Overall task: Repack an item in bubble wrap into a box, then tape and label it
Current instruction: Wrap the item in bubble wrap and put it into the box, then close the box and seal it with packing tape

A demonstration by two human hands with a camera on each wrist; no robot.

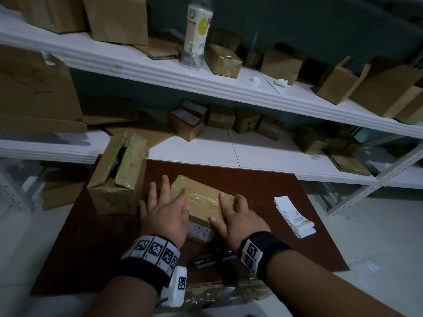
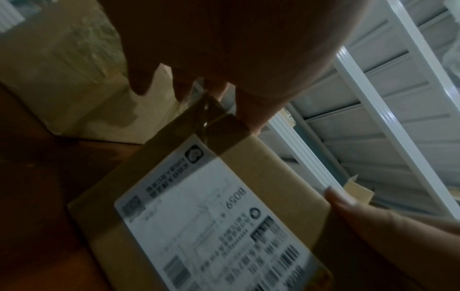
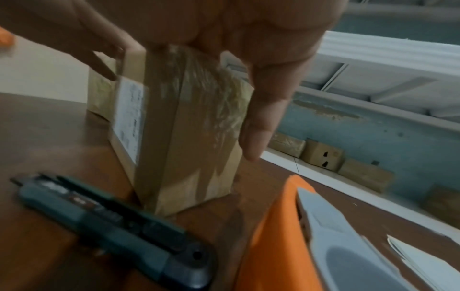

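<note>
Risk, slipping: the small taped box (image 1: 203, 202) is judged liable to skid on the smooth brown table (image 1: 263, 186), since it is only steadied from two sides and the glossy tape offers little friction.
Risk, label: the printed label (image 2: 211, 222) on the near side face is partly covered by a band of tape; if the box is rubbed or turned carelessly, the barcode could be creased or scuffed.
Risk, knife: a dark utility knife (image 3: 112, 222) lies just beside the box's near corner, close under the right wrist; it could be knocked or caught if that hand is drawn back low. Whether a blade is exposed cannot be told.
Risk, clutter: the larger opened box (image 1: 116, 177) stands just to the left and could be bumped by a sweep of the left arm.
Left hand (image 1: 166, 210): laid against the box's left end with fingers spread and nearly straight, the thumb resting on the top face; the box is pressed and steadied, not clasped.
Right hand (image 1: 237, 217): laid over the right end, with the fingers (image 3: 261, 126) extended down the far side and the thumb along the near edge; a loose, wide hold, not a pinch.
Box position: resting on the table between both hands, taped shut and already labelled.
Spare labels: a white strip of labels (image 1: 294, 217) lies well apart to the right.
</note>
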